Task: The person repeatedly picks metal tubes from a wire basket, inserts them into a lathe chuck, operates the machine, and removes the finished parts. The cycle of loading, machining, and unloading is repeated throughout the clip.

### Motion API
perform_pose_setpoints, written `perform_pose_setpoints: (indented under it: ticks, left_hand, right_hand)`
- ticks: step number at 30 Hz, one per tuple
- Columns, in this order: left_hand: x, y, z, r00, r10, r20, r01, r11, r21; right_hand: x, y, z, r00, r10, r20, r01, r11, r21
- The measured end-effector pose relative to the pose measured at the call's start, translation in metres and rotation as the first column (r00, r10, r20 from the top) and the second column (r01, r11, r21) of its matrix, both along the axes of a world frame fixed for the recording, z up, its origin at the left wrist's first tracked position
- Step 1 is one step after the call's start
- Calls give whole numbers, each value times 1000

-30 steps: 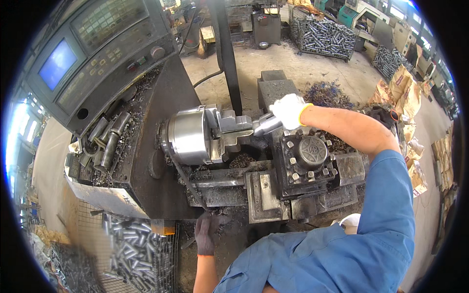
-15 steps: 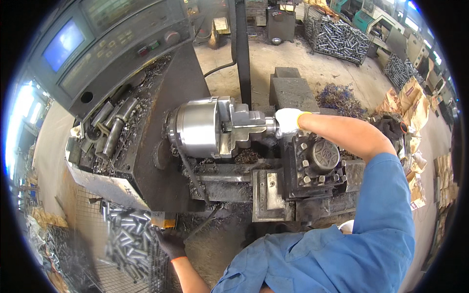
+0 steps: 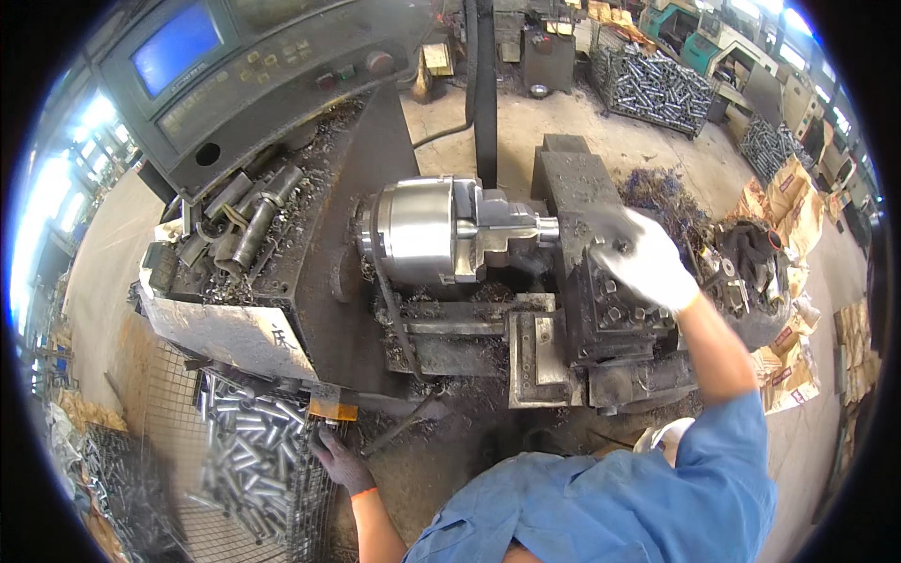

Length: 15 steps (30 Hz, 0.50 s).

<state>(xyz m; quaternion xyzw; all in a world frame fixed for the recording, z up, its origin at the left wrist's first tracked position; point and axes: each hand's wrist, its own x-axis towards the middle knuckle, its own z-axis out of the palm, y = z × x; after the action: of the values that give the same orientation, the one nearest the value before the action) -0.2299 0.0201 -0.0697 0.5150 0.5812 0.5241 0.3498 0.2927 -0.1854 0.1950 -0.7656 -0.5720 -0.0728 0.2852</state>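
Note:
A steel chuck (image 3: 418, 230) on the lathe grips a short metal workpiece (image 3: 527, 228) that sticks out to the right. My right hand (image 3: 640, 259), in a white glove with dirty fingers, is blurred and hovers with spread fingers over the black tool post (image 3: 610, 324), just right of the workpiece and off it. Low at the left, my left hand (image 3: 343, 460) in a dark glove rests at the rim of a wire basket (image 3: 314, 502) filled with several short metal tubes (image 3: 249, 450). Whether it grips a tube is hidden.
A control panel (image 3: 263, 70) with a blue screen (image 3: 176, 47) rises behind the lathe. Loose parts and swarf lie on the headstock tray (image 3: 235, 235). Purple chips (image 3: 662, 188) pile behind the tool post. More baskets of tubes (image 3: 648, 84) and cardboard (image 3: 788, 202) stand farther off.
My right hand has left the workpiece at the chuck and drawn right over the tool post. My left hand went left to the tube basket and stays at its rim.

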Motion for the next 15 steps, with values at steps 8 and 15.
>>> perform_pose_setpoints:
  ticks: [8, 15]
  left_hand:
    - [216, 62, 248, 797, 9, -604, 516, 510, 688]
    - [364, 192, 354, 421, 72, -904, 410, 874, 260]
  right_hand:
    - [-104, -105, -56, 790, 85, -607, -32, 995, 97]
    - [-106, -145, -108, 778, -19, -627, -46, 995, -87]
